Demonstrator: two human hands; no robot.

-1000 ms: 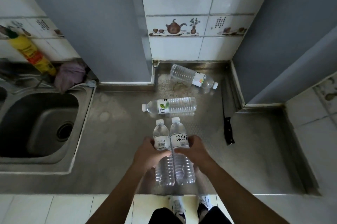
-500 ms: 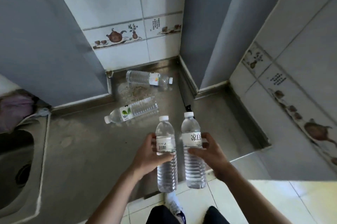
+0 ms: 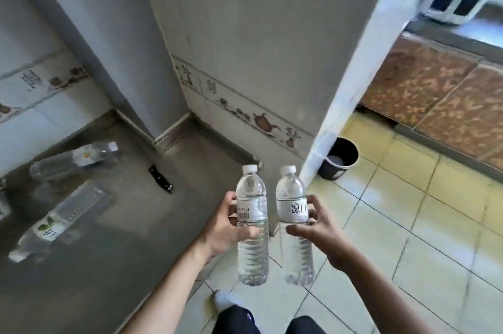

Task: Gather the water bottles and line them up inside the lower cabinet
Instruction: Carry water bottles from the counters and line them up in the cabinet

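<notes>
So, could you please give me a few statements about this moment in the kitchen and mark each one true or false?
1. Each hand grips one upright bottle. True: left hand holds the barcode bottle, right hand the other bottle.
2. Both held bottles lack caps. False: both have white caps.
3. Two bottles lie on the counter. True.
4. The knife is in the bucket. False: it lies on the counter.

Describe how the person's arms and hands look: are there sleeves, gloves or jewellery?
Both forearms are bare up to the frame edge, with no sleeves visible. The left hand and right hand wear no gloves; no rings, watch or bracelet show on fingers or wrists.
</notes>
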